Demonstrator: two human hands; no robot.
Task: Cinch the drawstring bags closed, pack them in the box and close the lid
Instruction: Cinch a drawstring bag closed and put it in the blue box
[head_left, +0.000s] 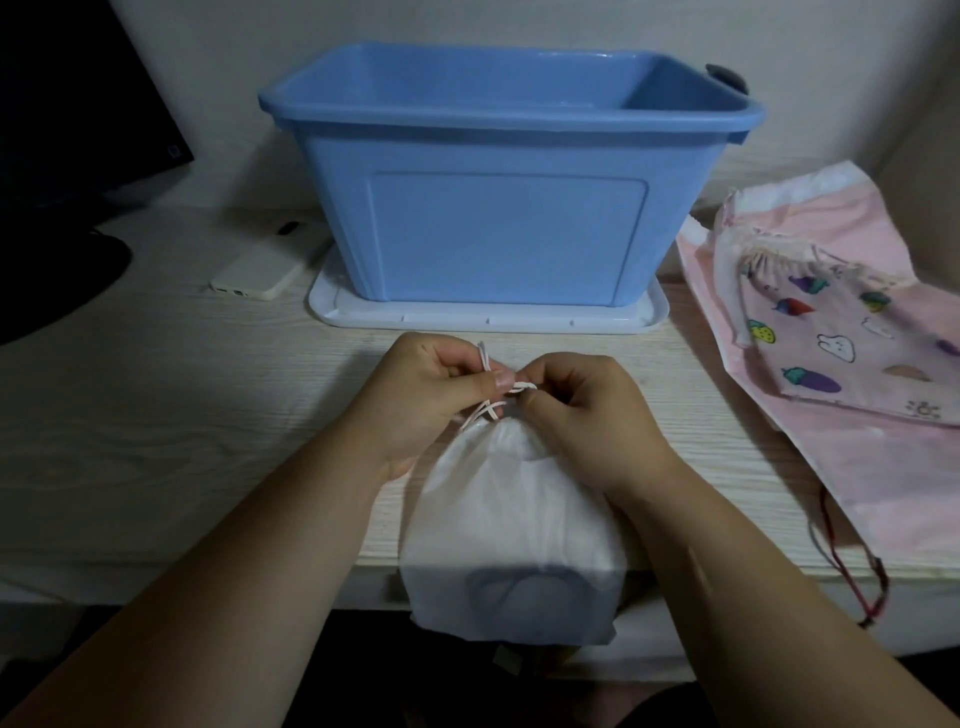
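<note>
Low centre, the white bag (511, 530) overhangs the worktop (182, 441) edge, neck gathered; left hand (431, 395) and right hand (582, 410) each clamp a grip on its cord (484, 358), likely knotting it; beyond, the open blue box (498, 208) waits on its lid (488, 318).

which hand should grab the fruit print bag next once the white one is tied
Right, likely. The small pink fruit-print fabric bag lies nearer the right hand; the left hand would have to cross the white fabric drawstring bag. Both now pinch its white cord.
</note>
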